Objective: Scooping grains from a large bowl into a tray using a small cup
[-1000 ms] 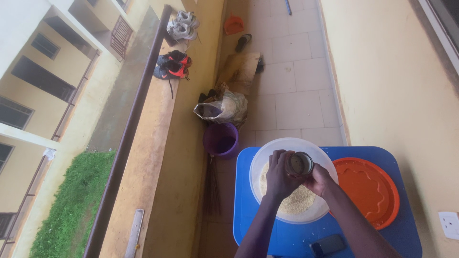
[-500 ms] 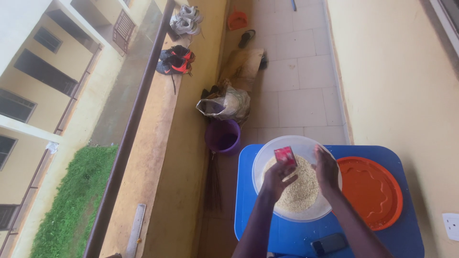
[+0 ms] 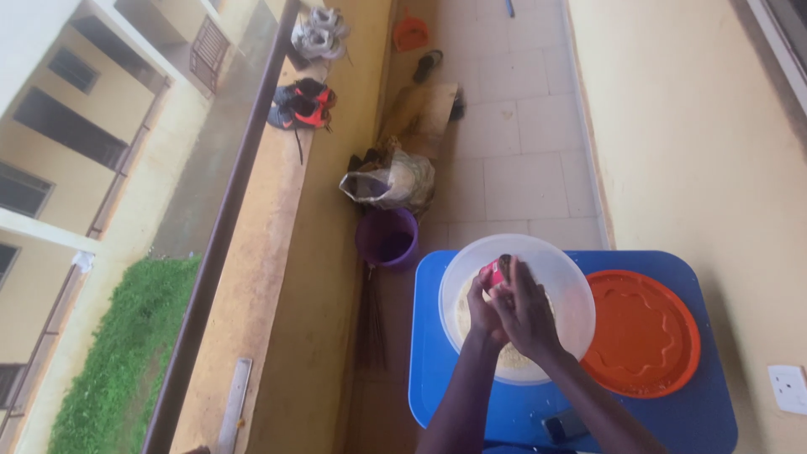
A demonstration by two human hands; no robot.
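Low centre of the frame: your left hand [image 3: 481, 304] and right hand [image 3: 528, 315] close together on the small red tin [image 3: 494, 271] over the white bowl [image 3: 572, 282] — grains already inside, tin probably emptied.

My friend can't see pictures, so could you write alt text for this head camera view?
Two bare hands, the left hand and right hand, together hold a small red tin can over a translucent white plastic bowl of pale grain on a blue plastic table. A round orange lid lies beside the bowl, and a purple bucket stands on the tiled balcony floor.
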